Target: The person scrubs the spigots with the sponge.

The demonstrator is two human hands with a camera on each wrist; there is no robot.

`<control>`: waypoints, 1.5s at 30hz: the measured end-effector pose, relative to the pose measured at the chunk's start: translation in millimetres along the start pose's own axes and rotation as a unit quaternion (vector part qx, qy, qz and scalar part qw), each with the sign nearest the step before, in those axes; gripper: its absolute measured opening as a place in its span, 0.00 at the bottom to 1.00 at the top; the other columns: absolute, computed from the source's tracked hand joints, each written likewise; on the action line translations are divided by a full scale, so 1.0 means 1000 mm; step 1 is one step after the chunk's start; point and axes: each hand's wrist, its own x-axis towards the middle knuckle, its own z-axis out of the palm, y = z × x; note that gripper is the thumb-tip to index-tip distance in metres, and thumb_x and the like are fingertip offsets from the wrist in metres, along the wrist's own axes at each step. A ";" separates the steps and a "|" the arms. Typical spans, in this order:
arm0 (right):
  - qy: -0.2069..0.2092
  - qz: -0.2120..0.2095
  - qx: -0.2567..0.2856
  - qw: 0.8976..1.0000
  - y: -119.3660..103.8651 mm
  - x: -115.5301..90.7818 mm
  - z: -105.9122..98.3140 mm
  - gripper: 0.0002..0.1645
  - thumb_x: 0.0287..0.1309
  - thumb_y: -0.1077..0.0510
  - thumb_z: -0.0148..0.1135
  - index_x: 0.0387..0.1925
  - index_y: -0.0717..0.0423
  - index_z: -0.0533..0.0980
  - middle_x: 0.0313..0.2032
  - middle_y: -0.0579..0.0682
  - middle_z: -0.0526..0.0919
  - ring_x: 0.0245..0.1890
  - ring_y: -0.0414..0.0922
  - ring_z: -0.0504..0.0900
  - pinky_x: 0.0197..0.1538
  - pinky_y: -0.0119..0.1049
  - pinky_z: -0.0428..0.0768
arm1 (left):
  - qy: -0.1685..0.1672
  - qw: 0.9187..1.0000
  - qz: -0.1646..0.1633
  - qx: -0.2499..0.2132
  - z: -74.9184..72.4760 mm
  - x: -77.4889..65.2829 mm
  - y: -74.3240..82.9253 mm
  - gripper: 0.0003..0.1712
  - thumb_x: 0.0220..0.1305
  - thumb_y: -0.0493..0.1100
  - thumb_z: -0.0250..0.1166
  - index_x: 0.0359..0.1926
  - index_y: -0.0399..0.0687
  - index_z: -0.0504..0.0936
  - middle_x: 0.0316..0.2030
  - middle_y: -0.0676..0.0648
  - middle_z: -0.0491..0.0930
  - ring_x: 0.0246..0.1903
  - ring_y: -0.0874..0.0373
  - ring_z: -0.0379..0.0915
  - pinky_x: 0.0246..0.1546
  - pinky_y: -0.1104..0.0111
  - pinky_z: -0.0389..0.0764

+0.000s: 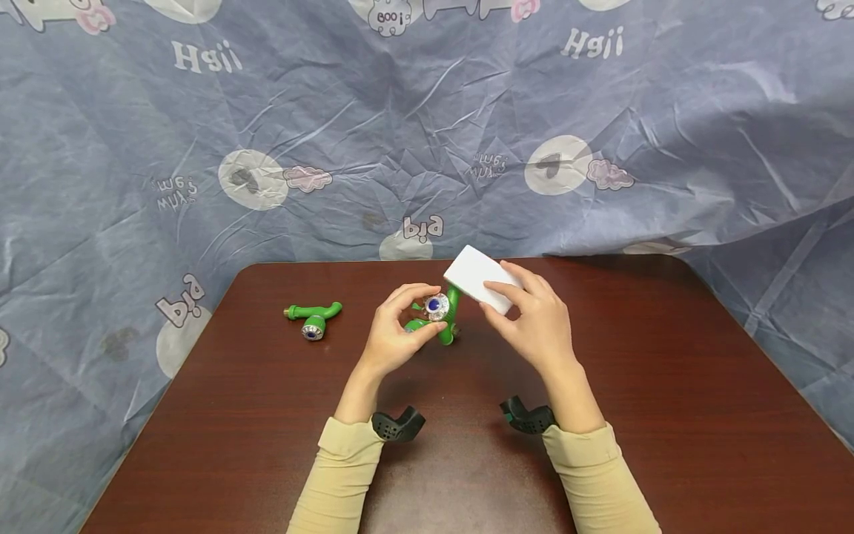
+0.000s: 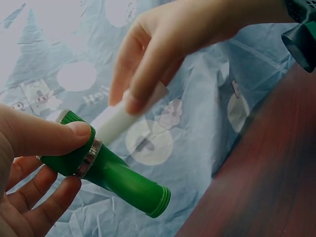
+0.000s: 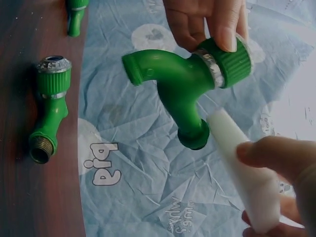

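My left hand (image 1: 396, 326) pinches a green plastic tap (image 3: 180, 89) by its ribbed knob, above the table. In the head view the knob's silver cap with a blue centre (image 1: 437, 305) faces me. My right hand (image 1: 539, 322) grips a white sponge block (image 1: 475, 276) between thumb and fingers. The block's far end is right beside one end of the tap; whether they touch I cannot tell. In the left wrist view the tap's threaded end (image 2: 160, 200) points down to the right, and the sponge (image 2: 121, 121) lies partly behind the tap.
A second green tap (image 1: 313, 317) lies on the dark red-brown table (image 1: 220, 415), to the left. Another green tap (image 1: 415, 325) is partly hidden behind my left hand. A blue-grey printed cloth (image 1: 373, 133) hangs behind the table's far edge.
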 end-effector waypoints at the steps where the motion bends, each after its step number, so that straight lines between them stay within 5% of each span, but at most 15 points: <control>1: 0.010 0.008 0.004 1.000 0.000 0.000 -0.001 0.18 0.41 0.56 0.74 0.39 0.52 0.85 0.52 0.54 0.79 0.48 0.53 0.77 0.39 0.48 0.77 | 0.000 1.000 -0.003 0.001 0.000 0.000 0.000 0.26 0.44 0.21 0.69 0.49 0.25 0.76 0.46 0.32 0.74 0.40 0.51 0.72 0.36 0.53 0.81; 7: -0.024 -0.011 0.071 0.997 0.000 0.001 -0.003 0.19 0.40 0.56 0.74 0.40 0.53 0.84 0.51 0.54 0.79 0.49 0.51 0.78 0.43 0.45 0.76 | 0.005 1.000 -0.001 0.004 0.000 0.000 0.000 0.26 0.44 0.22 0.70 0.49 0.25 0.76 0.46 0.33 0.74 0.40 0.49 0.72 0.36 0.51 0.81; 13: -0.031 0.000 0.052 0.998 0.001 0.001 -0.005 0.18 0.40 0.56 0.74 0.39 0.53 0.85 0.49 0.53 0.80 0.47 0.51 0.79 0.39 0.45 0.77 | 0.028 1.000 0.011 0.000 -0.001 0.001 -0.001 0.26 0.43 0.21 0.70 0.47 0.23 0.76 0.44 0.31 0.75 0.39 0.47 0.71 0.34 0.53 0.82; 22: -0.044 0.011 0.093 0.995 -0.003 0.001 -0.009 0.17 0.42 0.57 0.73 0.38 0.52 0.85 0.48 0.51 0.81 0.45 0.48 0.81 0.39 0.41 0.77 | 0.060 0.998 -0.010 0.017 -0.001 0.001 -0.001 0.26 0.43 0.24 0.72 0.47 0.24 0.77 0.42 0.32 0.75 0.35 0.51 0.70 0.33 0.50 0.81; 29: -0.044 0.017 0.124 0.991 -0.005 0.002 -0.012 0.17 0.41 0.57 0.74 0.38 0.51 0.85 0.48 0.51 0.82 0.47 0.48 0.80 0.43 0.38 0.76 | 0.079 0.996 -0.015 0.042 -0.002 0.001 0.000 0.25 0.44 0.26 0.73 0.46 0.25 0.78 0.41 0.32 0.74 0.32 0.46 0.71 0.31 0.62 0.83; 38: -0.049 0.003 0.146 0.988 -0.001 0.002 -0.017 0.16 0.40 0.60 0.73 0.37 0.52 0.85 0.48 0.51 0.82 0.47 0.48 0.80 0.45 0.27 0.72 | 0.085 0.995 -0.036 0.033 -0.004 0.001 -0.001 0.24 0.45 0.29 0.74 0.45 0.26 0.77 0.39 0.37 0.74 0.30 0.51 0.73 0.27 0.66 0.81; 45: -0.076 -0.009 0.120 0.990 -0.001 0.001 -0.017 0.15 0.41 0.58 0.72 0.37 0.51 0.85 0.48 0.51 0.81 0.48 0.47 0.80 0.44 0.37 0.75 | 0.078 0.995 -0.066 -0.003 -0.004 0.000 -0.005 0.24 0.46 0.29 0.73 0.46 0.27 0.74 0.39 0.37 0.74 0.24 0.56 0.75 0.22 0.73 0.76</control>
